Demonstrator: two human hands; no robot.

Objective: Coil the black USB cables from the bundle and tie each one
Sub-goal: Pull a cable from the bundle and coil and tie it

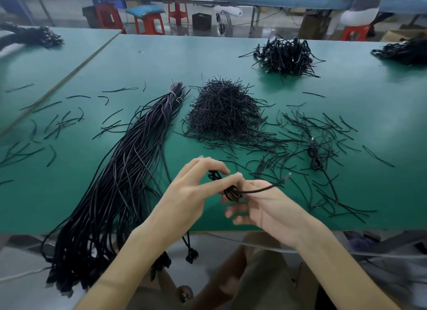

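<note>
Above table (161,55): L hand (191,189), R hand (265,205) pinch 1 coiled cable (232,193); 1 bundle (120,171).

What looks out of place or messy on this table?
Loose ties lie scattered across the table, away from the tie pile. One coiled cable sits among them, apart from the far heap. The bundle hangs over the near edge.

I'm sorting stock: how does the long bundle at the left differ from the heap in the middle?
The bundle holds long cables lying parallel; the heap is short pieces piled criss-cross. The bundle is tied near its far end and hangs off the table; the heap is loose and wholly on it. Both are black.
</note>
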